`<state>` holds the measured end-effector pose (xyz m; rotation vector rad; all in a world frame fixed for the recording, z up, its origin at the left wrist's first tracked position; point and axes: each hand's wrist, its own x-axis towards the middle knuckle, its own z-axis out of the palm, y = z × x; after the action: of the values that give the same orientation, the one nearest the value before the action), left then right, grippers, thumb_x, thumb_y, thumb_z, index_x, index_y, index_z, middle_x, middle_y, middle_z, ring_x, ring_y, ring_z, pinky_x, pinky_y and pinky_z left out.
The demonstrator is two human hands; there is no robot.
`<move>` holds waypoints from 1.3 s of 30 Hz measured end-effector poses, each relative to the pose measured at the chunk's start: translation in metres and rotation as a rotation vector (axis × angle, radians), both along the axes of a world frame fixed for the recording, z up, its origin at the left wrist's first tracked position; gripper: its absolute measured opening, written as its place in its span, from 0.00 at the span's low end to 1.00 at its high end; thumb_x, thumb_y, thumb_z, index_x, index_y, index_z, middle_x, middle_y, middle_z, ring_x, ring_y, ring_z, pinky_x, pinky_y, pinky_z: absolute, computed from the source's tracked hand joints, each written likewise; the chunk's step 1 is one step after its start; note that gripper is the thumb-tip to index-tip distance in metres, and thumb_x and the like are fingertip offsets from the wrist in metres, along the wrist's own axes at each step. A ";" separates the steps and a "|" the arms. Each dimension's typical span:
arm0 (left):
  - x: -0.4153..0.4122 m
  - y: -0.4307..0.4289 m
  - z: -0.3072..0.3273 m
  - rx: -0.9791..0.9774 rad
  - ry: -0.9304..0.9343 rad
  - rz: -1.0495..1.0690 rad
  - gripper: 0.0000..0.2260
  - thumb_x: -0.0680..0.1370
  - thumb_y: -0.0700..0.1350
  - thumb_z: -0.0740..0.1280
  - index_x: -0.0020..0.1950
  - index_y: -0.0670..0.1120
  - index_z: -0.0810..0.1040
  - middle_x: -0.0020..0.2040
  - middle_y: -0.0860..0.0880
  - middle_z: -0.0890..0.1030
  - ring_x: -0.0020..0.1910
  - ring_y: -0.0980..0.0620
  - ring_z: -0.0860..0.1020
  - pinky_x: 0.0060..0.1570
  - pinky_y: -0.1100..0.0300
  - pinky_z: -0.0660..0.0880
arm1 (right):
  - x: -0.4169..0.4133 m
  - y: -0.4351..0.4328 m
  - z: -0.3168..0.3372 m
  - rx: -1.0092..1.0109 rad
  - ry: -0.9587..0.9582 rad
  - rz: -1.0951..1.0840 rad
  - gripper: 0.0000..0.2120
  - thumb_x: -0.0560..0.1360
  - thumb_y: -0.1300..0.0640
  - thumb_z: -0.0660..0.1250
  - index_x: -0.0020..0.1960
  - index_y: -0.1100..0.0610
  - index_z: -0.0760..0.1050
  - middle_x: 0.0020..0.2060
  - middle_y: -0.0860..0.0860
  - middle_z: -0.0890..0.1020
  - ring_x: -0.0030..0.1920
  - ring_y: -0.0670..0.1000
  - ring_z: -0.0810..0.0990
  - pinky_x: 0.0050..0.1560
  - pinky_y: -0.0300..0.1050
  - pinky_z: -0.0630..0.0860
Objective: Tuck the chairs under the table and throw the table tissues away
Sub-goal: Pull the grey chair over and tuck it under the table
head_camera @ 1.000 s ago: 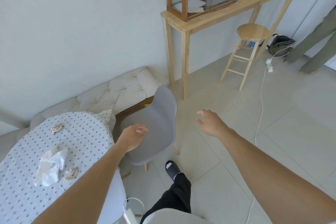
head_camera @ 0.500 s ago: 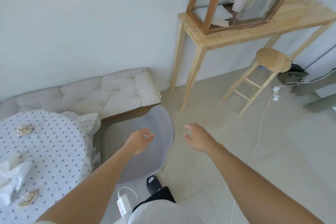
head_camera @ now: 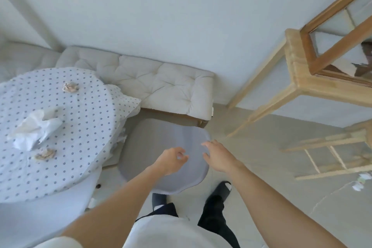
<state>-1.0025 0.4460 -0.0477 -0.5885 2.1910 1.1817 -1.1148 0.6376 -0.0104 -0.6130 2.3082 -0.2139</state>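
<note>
A grey shell chair (head_camera: 153, 147) stands directly below me, right of the round table (head_camera: 80, 127) with its dotted cloth. My left hand (head_camera: 171, 160) hovers over the chair's back with loosely curled fingers, holding nothing. My right hand (head_camera: 218, 156) is spread open at the chair's right edge, just above it. On the table lie a large white crumpled tissue (head_camera: 35, 129) and two small brownish wads, the far wad (head_camera: 70, 87) and the near wad (head_camera: 44, 154).
A cushioned bench (head_camera: 161, 84) runs along the wall behind the chair. At the right stand a tall wooden console table (head_camera: 298, 78) with a glass case and a wooden stool (head_camera: 342, 155). My feet are on the tiled floor below the chair.
I have stepped closer, so the chair now lies right under me. Both hands have drawn together over its back. The view has swung left, showing more of the table.
</note>
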 end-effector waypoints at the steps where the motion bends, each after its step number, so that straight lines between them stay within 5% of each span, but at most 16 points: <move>1: 0.001 0.002 -0.003 -0.004 -0.010 0.037 0.23 0.83 0.59 0.64 0.75 0.50 0.76 0.69 0.51 0.81 0.65 0.48 0.80 0.61 0.58 0.76 | -0.010 -0.004 -0.006 0.008 -0.016 0.059 0.23 0.83 0.53 0.61 0.78 0.53 0.67 0.73 0.55 0.71 0.74 0.56 0.69 0.74 0.51 0.68; 12: 0.006 0.089 -0.015 -0.042 -0.155 0.565 0.20 0.83 0.57 0.63 0.72 0.50 0.79 0.66 0.54 0.82 0.64 0.50 0.80 0.66 0.56 0.74 | -0.098 -0.019 -0.060 0.161 -0.189 0.707 0.21 0.84 0.47 0.62 0.74 0.53 0.73 0.72 0.53 0.72 0.71 0.56 0.73 0.71 0.54 0.71; 17: -0.005 0.148 -0.028 -0.017 -0.194 0.692 0.22 0.84 0.58 0.62 0.75 0.50 0.76 0.70 0.53 0.80 0.68 0.49 0.78 0.65 0.58 0.71 | -0.116 -0.006 -0.071 0.142 -0.107 0.980 0.11 0.83 0.48 0.61 0.52 0.56 0.75 0.60 0.53 0.76 0.69 0.57 0.70 0.67 0.56 0.73; 22: -0.021 0.184 -0.041 -0.030 -0.202 0.760 0.22 0.84 0.56 0.63 0.76 0.50 0.75 0.72 0.49 0.79 0.71 0.45 0.76 0.72 0.52 0.71 | -0.119 0.001 -0.076 0.121 -0.027 1.127 0.22 0.83 0.44 0.62 0.74 0.51 0.72 0.75 0.51 0.69 0.77 0.53 0.63 0.73 0.57 0.69; 39: -0.017 0.179 -0.064 -0.269 -0.205 0.723 0.18 0.85 0.51 0.64 0.76 0.57 0.75 0.70 0.53 0.79 0.67 0.46 0.78 0.63 0.51 0.74 | -0.112 -0.018 -0.086 0.144 0.272 1.316 0.12 0.85 0.49 0.61 0.64 0.50 0.77 0.66 0.51 0.76 0.71 0.53 0.70 0.60 0.52 0.69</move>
<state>-1.0195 0.6249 -0.1120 -1.6370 2.0189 1.0835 -1.2270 0.6195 -0.0963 -1.9687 1.6612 0.6742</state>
